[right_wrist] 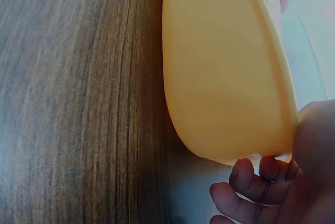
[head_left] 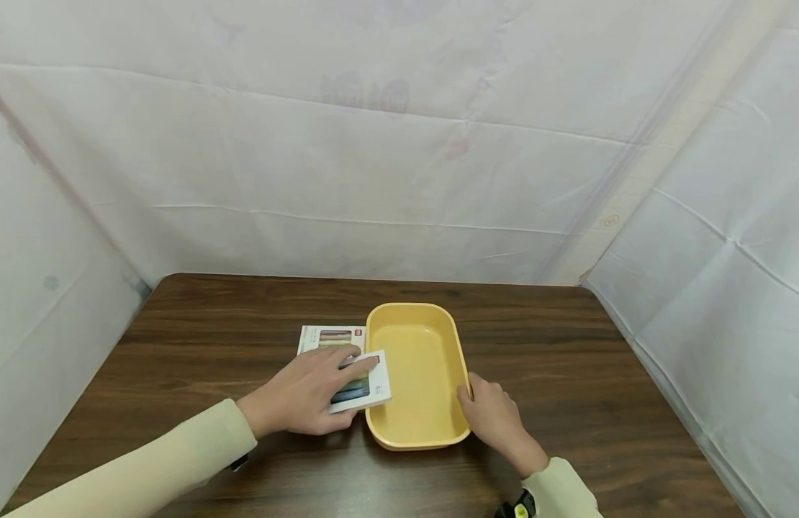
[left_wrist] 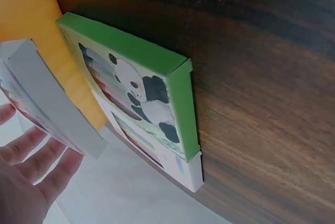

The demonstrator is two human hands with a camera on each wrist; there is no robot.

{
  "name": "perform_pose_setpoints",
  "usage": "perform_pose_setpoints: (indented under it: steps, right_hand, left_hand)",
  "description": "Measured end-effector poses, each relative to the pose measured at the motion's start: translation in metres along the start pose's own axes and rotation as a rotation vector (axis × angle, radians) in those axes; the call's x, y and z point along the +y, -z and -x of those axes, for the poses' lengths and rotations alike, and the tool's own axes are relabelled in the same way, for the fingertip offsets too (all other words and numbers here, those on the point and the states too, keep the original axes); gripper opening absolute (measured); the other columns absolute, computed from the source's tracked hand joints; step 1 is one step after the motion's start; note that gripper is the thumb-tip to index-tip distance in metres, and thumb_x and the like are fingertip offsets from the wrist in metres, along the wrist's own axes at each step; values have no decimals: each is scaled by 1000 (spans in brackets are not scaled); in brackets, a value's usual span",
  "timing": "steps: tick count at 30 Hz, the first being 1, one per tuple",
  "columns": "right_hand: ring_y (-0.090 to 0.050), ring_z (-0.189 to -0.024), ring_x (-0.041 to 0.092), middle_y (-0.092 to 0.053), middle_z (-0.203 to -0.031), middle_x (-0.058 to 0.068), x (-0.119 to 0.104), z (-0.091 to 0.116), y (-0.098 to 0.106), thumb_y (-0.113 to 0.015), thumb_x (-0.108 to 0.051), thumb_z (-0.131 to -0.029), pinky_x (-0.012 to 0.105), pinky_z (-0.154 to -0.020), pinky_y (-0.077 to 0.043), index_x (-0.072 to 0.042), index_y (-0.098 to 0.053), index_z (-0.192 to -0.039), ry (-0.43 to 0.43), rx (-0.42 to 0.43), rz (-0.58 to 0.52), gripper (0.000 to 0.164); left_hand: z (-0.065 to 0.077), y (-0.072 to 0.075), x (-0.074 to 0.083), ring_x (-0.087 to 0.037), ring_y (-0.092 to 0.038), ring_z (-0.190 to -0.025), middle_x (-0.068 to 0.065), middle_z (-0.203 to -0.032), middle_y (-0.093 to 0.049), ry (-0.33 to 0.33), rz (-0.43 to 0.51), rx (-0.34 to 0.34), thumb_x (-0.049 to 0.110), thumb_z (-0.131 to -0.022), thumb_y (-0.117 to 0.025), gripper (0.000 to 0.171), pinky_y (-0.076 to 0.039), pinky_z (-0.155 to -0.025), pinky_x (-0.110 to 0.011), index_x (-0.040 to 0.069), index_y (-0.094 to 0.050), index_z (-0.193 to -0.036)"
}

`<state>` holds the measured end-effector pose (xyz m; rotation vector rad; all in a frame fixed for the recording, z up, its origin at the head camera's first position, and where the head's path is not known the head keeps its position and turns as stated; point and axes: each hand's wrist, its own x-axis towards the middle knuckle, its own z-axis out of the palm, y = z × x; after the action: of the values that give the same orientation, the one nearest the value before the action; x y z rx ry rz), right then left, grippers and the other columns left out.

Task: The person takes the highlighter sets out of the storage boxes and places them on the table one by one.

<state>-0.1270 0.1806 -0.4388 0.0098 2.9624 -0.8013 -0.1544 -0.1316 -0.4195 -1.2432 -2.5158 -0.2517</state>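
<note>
My left hand (head_left: 302, 392) holds a flat white crayon box (head_left: 378, 388) by its edges, with coloured sticks behind a window. The box is tilted over the left rim of a yellow plastic bin (head_left: 415, 381). Below that hand, in the left wrist view, a green crayon box (left_wrist: 131, 46) with a panda picture lies on the table, mostly hidden from the head view. Beside it is another white crayon box (head_left: 307, 336), flat against the bin's left side. My right hand (head_left: 499, 417) grips the bin's right rim, thumb over the edge and fingers outside.
A dark wood-grain table (head_left: 568, 352) carries everything. White cloth walls (head_left: 373, 165) stand behind it and at both sides. The bin's inner floor shows bare yellow.
</note>
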Motion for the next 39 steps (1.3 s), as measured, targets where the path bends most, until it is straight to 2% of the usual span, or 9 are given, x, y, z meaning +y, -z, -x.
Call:
perform_pose_setpoints:
  steps: [7, 12, 16, 24, 33, 39]
  right_hand:
    - [-49, -48, 13, -53, -59, -1, 0, 0, 0, -48, -24, -98, 29, -45, -36, -12, -57, -86, 5, 8, 0, 20]
    - [-49, -48, 13, -53, -59, 0, 0, 0, 0, -47, -23, -99, 29, -45, -36, -12, -56, -85, 9, 1, -8, 20]
    - [-49, -47, 13, -53, -59, 0, 0, 0, 1, -47, -23, -99, 29, -44, -36, -12, -56, -84, 7, -3, -19, 21]
    - [-48, -48, 12, -52, -59, 0, 1, 2, 3, -46, -22, -99, 29, -44, -35, -11, -56, -85, 14, 0, -5, 20]
    - [-48, -48, 13, -52, -59, 0, 0, 1, 3, -46, -21, -98, 29, -44, -35, -11, -56, -85, 15, -1, -2, 20]
    - [-49, -49, 13, -52, -60, 1, 0, 1, 4, -46, -22, -98, 29, -45, -35, -11, -56, -85, 6, -4, -8, 20]
  left_hand:
    - [7, 0, 2, -18, -63, -95, -7, -123, -59, 3, 4, 0, 47, -77, -65, 70, -53, -75, -35, 25, -49, -142]
    - [13, 4, 3, -13, -61, -79, -6, -123, -60, 22, 1, -12, 46, -76, -67, 71, -47, -60, -26, 26, -48, -142]
    - [18, 6, 5, -12, -62, -78, -6, -124, -59, 29, 8, -34, 46, -76, -67, 72, -43, -55, -23, 27, -47, -143]
    - [27, 7, 6, -16, -64, -92, -6, -124, -59, 38, 0, -50, 46, -76, -68, 72, -45, -56, -26, 26, -47, -142]
    - [37, 11, 5, -14, -63, -97, -5, -128, -58, 64, 21, -83, 46, -77, -68, 74, -46, -59, -25, 27, -46, -144]
    - [44, 7, 4, -16, -62, -106, -5, -131, -57, 36, 29, -102, 45, -78, -69, 73, -53, -72, -34, 28, -46, -144]
